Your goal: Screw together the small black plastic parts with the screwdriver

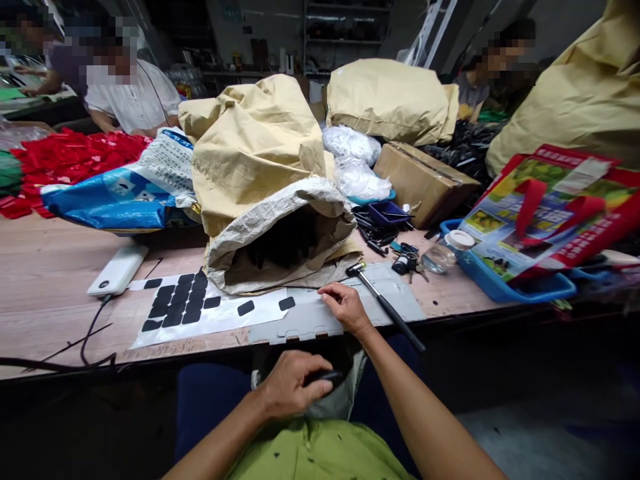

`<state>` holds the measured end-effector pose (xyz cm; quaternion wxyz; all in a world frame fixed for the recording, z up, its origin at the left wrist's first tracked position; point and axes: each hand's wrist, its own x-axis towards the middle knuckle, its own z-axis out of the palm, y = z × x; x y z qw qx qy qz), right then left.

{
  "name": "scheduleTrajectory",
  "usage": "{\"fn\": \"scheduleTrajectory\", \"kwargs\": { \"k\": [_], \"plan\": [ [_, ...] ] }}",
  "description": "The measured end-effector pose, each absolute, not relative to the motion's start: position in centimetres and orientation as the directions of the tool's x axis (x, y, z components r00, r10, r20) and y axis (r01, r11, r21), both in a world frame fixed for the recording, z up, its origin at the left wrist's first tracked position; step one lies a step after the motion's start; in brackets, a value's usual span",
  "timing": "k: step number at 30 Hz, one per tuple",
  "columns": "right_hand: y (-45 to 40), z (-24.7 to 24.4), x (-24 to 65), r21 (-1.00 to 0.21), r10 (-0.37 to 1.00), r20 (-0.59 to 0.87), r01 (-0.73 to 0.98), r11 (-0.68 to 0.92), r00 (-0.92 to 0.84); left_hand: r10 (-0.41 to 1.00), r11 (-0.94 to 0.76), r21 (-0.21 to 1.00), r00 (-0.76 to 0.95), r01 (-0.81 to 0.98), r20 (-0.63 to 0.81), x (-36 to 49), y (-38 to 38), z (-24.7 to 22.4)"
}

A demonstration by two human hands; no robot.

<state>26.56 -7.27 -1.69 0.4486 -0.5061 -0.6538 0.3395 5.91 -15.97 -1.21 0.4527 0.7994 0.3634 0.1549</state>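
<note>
My left hand [295,385] is over my lap, its fingers closed round a dark, smooth object [325,378]. Above the grey board [310,313] at the table edge is my right hand [345,307], thumb and forefinger brought together; what they pinch, if anything, is too small to name. A hammer [387,305] with a black handle lies just right of that hand, its handle end past the table edge. Left of it, several black rounded-square pads [183,299] lie on a white sheet [227,319]. A tan sack [283,193] opens toward me, dark contents inside.
A white power bank [117,270] with a cable lies left. Blue-white packaging [120,193] and red pieces [80,157] are behind it. To the right are keys [413,260], a clear bottle [443,253], a cardboard box [425,180] and a blue basket [515,283]. Other people sit across the table.
</note>
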Motion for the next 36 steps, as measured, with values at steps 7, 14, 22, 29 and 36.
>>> {"fn": "scheduleTrajectory", "kwargs": {
  "k": [7, 14, 22, 29, 36],
  "plan": [
    [-7.1, -2.0, 26.7, -0.913, 0.970, 0.237, 0.330, 0.240, -0.050, 0.724, -0.086, 0.650, 0.496, 0.755, -0.480, 7.1, -17.3, -9.9],
    [-7.1, -2.1, 26.8, -0.909, 0.969, 0.243, 0.336, 0.246, -0.053, 0.718, -0.085, 0.728, 0.549, 0.680, -0.429, 7.0, -17.2, -11.3],
    [-7.2, -1.9, 26.7, -0.900, 0.963, 0.257, 0.345, 0.267, -0.075, 0.844, 0.122, 0.931, 0.457, 0.345, -0.280, 6.6, -11.0, 0.4],
    [-7.3, -1.9, 26.8, -0.894, 0.964, 0.259, 0.364, 0.261, -0.056, 0.899, 0.433, 0.763, -0.294, 0.480, -0.325, 3.5, 2.0, 1.1],
    [-7.4, -1.8, 26.7, -0.891, 0.962, 0.265, 0.367, 0.269, -0.062, 0.845, 0.513, 0.746, -0.405, 0.425, -0.350, 3.7, 3.3, -1.3]
  ]
}}
